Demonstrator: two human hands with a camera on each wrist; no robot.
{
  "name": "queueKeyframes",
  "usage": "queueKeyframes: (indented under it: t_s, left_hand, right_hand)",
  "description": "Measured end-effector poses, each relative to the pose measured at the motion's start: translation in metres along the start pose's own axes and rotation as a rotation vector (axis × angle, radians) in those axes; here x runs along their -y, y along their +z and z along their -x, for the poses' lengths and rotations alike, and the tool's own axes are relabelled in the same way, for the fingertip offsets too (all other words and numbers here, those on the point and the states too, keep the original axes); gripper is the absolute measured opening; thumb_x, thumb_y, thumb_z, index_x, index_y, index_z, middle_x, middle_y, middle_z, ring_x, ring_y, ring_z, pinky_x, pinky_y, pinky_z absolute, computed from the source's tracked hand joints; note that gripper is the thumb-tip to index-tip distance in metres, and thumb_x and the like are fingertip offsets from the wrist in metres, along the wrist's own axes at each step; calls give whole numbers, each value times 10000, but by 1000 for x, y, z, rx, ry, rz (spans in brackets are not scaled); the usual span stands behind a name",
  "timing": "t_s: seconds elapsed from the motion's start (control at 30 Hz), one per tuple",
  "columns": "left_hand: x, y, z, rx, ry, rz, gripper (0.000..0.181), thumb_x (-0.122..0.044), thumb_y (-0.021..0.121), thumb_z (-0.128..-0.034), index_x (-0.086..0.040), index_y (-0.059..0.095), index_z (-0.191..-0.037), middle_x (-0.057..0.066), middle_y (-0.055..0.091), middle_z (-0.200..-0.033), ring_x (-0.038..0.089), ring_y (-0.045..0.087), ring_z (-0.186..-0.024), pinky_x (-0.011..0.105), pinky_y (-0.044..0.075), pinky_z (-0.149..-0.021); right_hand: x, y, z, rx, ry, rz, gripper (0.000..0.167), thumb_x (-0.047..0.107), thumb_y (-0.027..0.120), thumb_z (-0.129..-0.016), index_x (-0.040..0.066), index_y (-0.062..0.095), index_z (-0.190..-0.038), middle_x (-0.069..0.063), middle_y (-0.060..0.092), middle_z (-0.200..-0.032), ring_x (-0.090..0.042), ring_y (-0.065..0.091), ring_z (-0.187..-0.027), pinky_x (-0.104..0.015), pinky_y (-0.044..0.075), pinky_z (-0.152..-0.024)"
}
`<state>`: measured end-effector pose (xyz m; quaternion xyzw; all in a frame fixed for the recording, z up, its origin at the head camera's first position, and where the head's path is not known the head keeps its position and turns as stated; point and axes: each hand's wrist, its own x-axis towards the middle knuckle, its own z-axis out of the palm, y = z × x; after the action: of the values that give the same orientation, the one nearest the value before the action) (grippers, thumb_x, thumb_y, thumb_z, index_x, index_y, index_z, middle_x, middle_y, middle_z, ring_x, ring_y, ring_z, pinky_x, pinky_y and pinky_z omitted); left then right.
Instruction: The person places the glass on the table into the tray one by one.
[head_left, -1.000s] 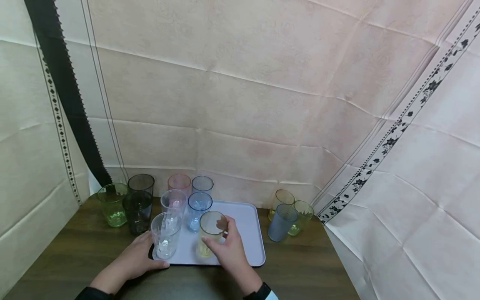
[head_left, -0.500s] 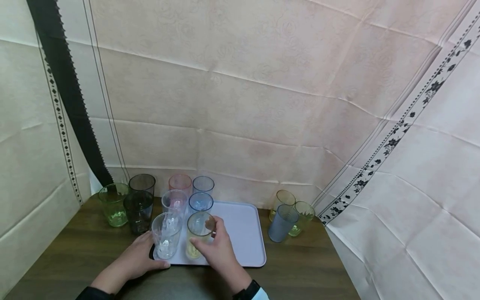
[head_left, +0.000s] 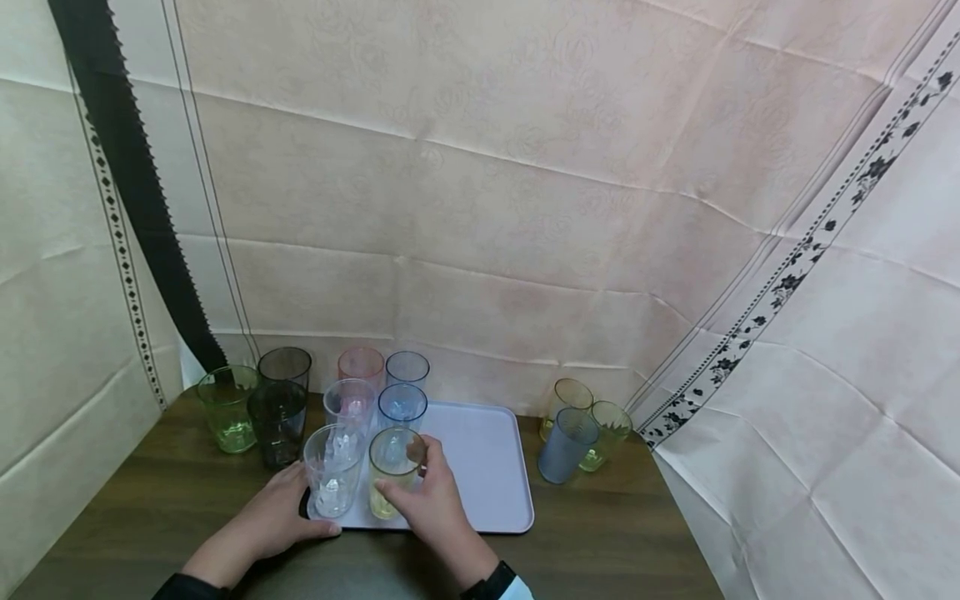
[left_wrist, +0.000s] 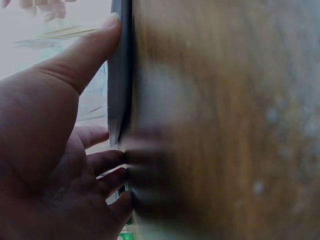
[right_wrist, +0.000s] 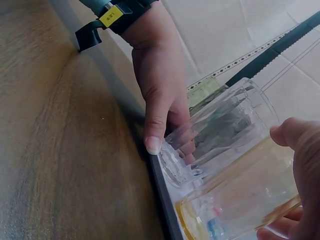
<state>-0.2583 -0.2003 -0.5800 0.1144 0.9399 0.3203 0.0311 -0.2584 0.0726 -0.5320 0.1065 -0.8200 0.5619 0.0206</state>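
The left hand (head_left: 281,515), loosely spread, touches the tray (head_left: 487,475) at its near corner. The right hand (head_left: 437,496), curled round the yellow glass (head_left: 387,479), has brought it left, beside a clear glass (head_left: 332,483), completing two columns of three: one yellow, two clear-looking, two blue glasses (head_left: 400,417), one pink glass (head_left: 360,362). Off-tray: two dark glasses (head_left: 277,429) and one green glass (head_left: 231,417) left; three tinted glasses (head_left: 564,450) right.

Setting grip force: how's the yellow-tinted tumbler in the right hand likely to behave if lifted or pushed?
The yellow-tinted tumbler is probably stiff: its wall shows no dent where the right hand grips it. Its smooth, glossy side may be slippery. Being taller than wide, it could tip if pushed high up.
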Motion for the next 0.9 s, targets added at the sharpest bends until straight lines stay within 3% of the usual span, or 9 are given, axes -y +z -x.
queueKeyframes:
  t_s: [0.53, 0.9]
  left_hand:
    - [1, 1, -1, 2, -5, -20, 1228, -636, 951, -792, 133, 436, -1599, 443, 375, -1637, 649, 337, -1515, 770, 382, -1170]
    - [1, 0, -3, 15, -17, -25, 1231, -643, 947, -797, 125, 430, -1608, 448, 358, -1643, 647, 327, -1521, 771, 377, -1172]
  right_hand:
    - [0, 0, 4, 17, 7, 8, 858, 391, 937, -912, 123, 466, -1577, -127, 583, -1546, -342, 563, -1422, -617, 486, -1169]
    - [-6, -12, 11, -8, -13, 90, 987, 451, 975, -862, 138, 425, -1620, -86, 574, -1552, -335, 553, -1443, -611, 477, -1181]
